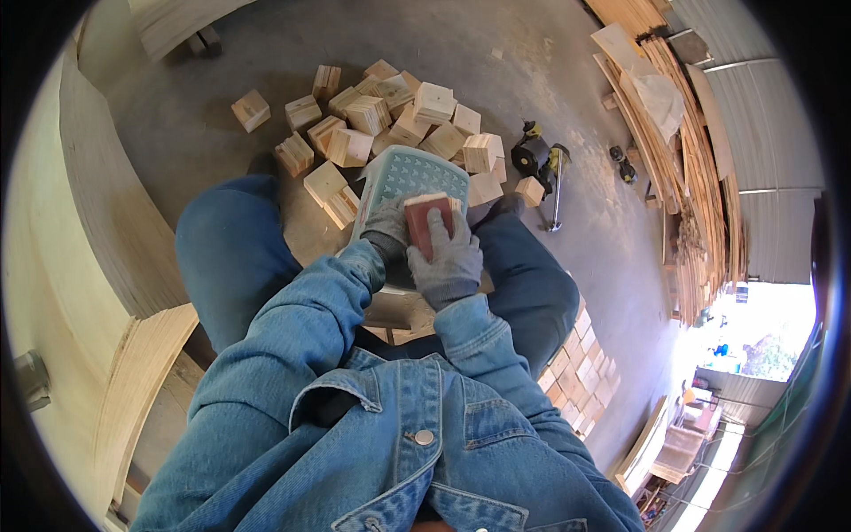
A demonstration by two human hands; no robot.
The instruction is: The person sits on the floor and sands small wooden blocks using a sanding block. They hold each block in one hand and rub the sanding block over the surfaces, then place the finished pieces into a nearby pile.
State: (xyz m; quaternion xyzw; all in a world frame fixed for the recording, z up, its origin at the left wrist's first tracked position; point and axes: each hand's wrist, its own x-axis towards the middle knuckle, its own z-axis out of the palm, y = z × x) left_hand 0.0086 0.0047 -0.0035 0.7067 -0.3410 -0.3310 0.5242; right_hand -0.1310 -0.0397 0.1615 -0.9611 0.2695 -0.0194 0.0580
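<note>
Both my hands wear grey gloves and meet over a pale teal plastic stool (409, 167) between my knees. My left hand (387, 230) is closed against the left side of a light wooden block (456, 205), whose pale edge shows along the top and right. Across the block's upper face lies a reddish-brown sheet that looks like sandpaper (419, 218). My right hand (449, 266) grips over this sheet, its fingers pointing away from me. The underside of the block is hidden.
Beyond the stool, several wooden blocks (368, 115) lie heaped on the concrete floor. A black-and-yellow power tool (529, 151) and a hammer (557, 186) lie right of them. Rows of blocks (581, 368) sit beside my right leg. Planks (696, 195) are stacked far right; plywood sheets (115, 186) stand left.
</note>
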